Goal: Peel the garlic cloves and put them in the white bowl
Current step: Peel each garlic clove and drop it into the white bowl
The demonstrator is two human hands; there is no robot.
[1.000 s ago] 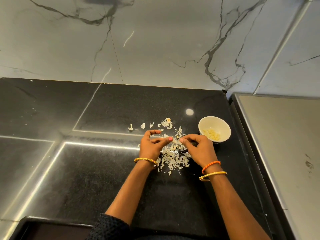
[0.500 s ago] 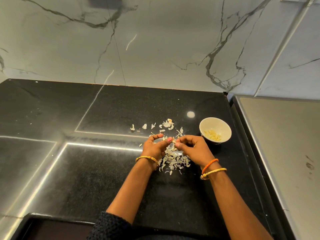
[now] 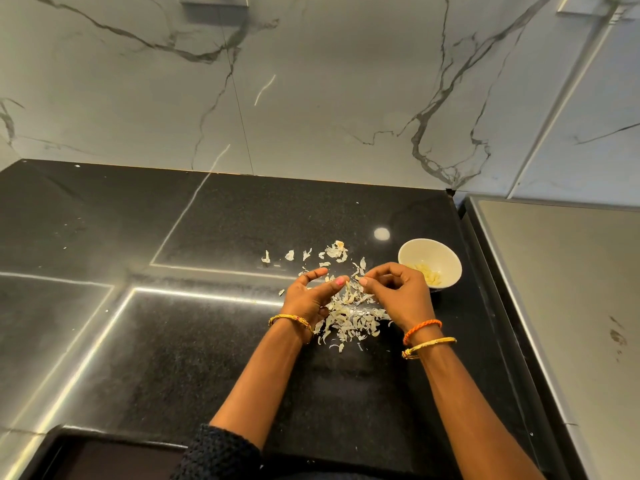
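Two hands (image 3: 349, 296), one white bowl (image 3: 440, 252)

A black speckled surface (image 3: 214, 341) is carrying a white bowl (image 3: 446, 268) near its right edge, peeled garlic cloves (image 3: 429, 273) lying inside. A heap of papery garlic skins (image 3: 349, 317) is lying just left of the bowl, with a few loose flakes (image 3: 289, 255) (well scattered) sitting toward the back edge.

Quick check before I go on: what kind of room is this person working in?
Most likely a home kitchen. The work surface is a polished black stone countertop against a marble-veined wall, with a white bowl of peeled garlic cloves and a pile of garlic skins between the hands.
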